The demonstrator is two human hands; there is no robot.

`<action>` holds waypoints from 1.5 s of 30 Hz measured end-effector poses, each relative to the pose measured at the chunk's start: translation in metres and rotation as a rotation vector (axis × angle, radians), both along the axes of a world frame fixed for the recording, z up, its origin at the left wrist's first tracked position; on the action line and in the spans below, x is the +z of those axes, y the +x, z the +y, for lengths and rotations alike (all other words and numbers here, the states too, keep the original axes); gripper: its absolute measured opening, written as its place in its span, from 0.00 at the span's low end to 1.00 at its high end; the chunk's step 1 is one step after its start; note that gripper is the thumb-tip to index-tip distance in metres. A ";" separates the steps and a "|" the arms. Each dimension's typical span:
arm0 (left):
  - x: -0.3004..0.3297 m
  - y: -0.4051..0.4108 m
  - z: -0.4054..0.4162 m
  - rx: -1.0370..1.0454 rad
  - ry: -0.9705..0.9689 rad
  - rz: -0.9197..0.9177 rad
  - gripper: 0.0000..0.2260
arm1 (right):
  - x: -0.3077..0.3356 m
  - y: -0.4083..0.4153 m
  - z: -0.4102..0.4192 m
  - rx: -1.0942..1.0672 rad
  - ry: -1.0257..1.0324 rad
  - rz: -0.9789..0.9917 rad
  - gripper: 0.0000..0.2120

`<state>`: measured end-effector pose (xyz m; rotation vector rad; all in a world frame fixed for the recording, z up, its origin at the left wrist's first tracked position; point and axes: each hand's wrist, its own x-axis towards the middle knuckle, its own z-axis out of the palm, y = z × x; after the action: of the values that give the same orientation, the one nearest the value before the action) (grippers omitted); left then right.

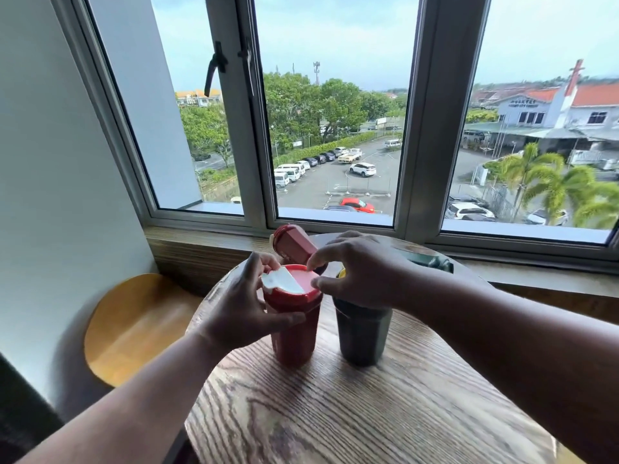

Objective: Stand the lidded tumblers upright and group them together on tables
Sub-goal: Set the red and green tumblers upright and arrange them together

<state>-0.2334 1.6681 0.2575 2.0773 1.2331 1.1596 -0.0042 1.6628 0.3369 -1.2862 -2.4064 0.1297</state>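
Observation:
A red tumbler (294,333) with a red lid and white flap stands upright near the middle of the round wooden table (368,413). My left hand (241,306) wraps around its upper body and lid rim. My right hand (358,269) reaches over from the right, fingertips pinching at the lid's edge. Right beside it a dark green tumbler (361,336) stands upright, its top partly hidden under my right hand. Behind them a second red tumbler (291,244) lies tilted on its side. Another dark green tumbler (432,261) lies at the table's far right, mostly hidden by my right arm.
A wooden window sill (207,242) runs just behind the table, under a large window. A yellow wooden stool seat (134,326) sits to the left, below the table's edge. A white wall (50,195) closes the left side.

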 end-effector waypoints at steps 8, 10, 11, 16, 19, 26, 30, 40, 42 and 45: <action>-0.008 0.001 -0.004 0.025 0.043 0.015 0.37 | -0.002 -0.013 0.001 0.022 -0.008 -0.092 0.13; -0.007 0.001 -0.005 0.016 0.039 0.027 0.36 | 0.002 -0.010 -0.001 0.025 -0.027 -0.099 0.13; -0.005 0.001 -0.006 0.006 0.030 0.028 0.36 | 0.005 -0.007 -0.003 0.029 -0.052 -0.092 0.13; 0.010 0.000 -0.006 0.014 0.104 0.144 0.37 | 0.012 0.023 -0.003 -0.087 -0.236 -0.024 0.21; 0.024 0.004 -0.005 0.002 0.105 0.244 0.35 | 0.010 0.035 0.003 -0.097 -0.369 0.007 0.22; 0.037 0.013 0.001 -0.053 0.059 0.339 0.33 | 0.004 0.038 0.010 -0.102 -0.387 0.137 0.14; 0.038 0.014 0.003 -0.041 0.036 0.347 0.31 | 0.002 0.040 0.017 -0.198 -0.336 0.122 0.07; 0.051 0.018 0.005 -0.032 -0.024 0.434 0.29 | 0.000 0.045 0.004 -0.383 -0.497 0.193 0.07; 0.053 0.018 0.005 -0.041 -0.043 0.443 0.32 | -0.001 0.046 0.002 -0.424 -0.470 0.157 0.08; 0.054 0.018 0.004 -0.046 -0.056 0.470 0.34 | -0.004 0.049 -0.001 -0.456 -0.373 0.079 0.10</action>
<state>-0.2154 1.6724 0.3118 2.4013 1.3894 0.6221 0.0447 1.6621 0.3328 -1.9212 -2.0206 0.5022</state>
